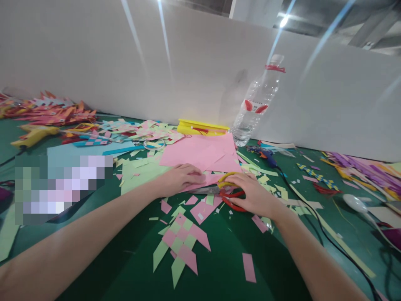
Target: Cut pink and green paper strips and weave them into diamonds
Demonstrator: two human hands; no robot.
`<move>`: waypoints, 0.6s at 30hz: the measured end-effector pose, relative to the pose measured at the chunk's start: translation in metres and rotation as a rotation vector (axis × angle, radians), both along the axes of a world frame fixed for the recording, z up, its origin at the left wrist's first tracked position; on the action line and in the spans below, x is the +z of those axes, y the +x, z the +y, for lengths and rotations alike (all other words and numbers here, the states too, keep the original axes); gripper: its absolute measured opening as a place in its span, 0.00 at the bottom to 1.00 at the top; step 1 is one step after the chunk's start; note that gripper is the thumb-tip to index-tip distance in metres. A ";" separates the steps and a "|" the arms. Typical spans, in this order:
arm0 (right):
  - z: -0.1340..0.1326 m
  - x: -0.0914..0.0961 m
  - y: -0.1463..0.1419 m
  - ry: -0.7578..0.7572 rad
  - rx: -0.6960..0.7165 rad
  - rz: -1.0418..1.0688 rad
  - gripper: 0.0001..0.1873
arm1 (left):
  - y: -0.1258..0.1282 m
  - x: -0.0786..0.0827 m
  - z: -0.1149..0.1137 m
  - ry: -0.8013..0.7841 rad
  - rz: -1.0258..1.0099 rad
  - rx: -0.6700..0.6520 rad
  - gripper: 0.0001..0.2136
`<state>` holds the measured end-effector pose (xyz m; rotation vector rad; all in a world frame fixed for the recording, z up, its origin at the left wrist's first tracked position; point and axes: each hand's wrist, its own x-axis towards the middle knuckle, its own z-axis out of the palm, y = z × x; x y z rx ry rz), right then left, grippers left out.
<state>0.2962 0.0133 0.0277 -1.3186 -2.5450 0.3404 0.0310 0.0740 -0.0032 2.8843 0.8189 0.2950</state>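
Right-hand fingers point(235, 179) hold scissors point(222, 192); left-hand fingers point(191, 178) rest on pink paper point(210, 179) beside the blades point(205, 190), over a green desk point(125, 263) littered with scraps point(249, 267), before a pale partition point(125, 71).

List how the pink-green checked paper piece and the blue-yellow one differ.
The pink-green piece spreads into pointed ends; the blue-yellow piece is a narrow band. The pink-green piece lies nearer the camera and looks bigger; the blue-yellow piece lies farther off, to the right. Both are checked in two colours and lie on the green table.
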 end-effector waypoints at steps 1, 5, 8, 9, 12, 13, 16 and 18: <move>0.000 0.000 0.000 0.002 -0.002 0.000 0.16 | 0.000 0.000 0.000 0.003 0.000 -0.003 0.14; -0.003 -0.001 -0.004 0.013 -0.006 -0.002 0.15 | -0.001 -0.003 0.002 0.010 -0.010 -0.009 0.15; -0.004 -0.002 -0.008 0.020 -0.009 -0.015 0.16 | -0.001 -0.004 0.002 0.013 -0.019 -0.012 0.14; -0.004 -0.003 -0.008 0.025 -0.010 -0.021 0.16 | -0.002 -0.004 0.003 0.014 -0.022 -0.012 0.14; -0.005 -0.003 -0.010 0.038 -0.007 -0.033 0.16 | -0.001 -0.004 0.002 0.016 -0.030 -0.017 0.14; -0.005 -0.003 -0.010 0.040 -0.005 -0.036 0.16 | -0.001 -0.003 0.002 0.015 -0.031 -0.020 0.14; -0.005 -0.002 -0.010 0.026 0.004 -0.043 0.16 | -0.001 -0.002 0.002 0.006 -0.022 -0.016 0.14; -0.005 -0.002 -0.009 0.018 0.010 -0.047 0.17 | -0.001 -0.002 0.002 0.000 -0.016 -0.011 0.14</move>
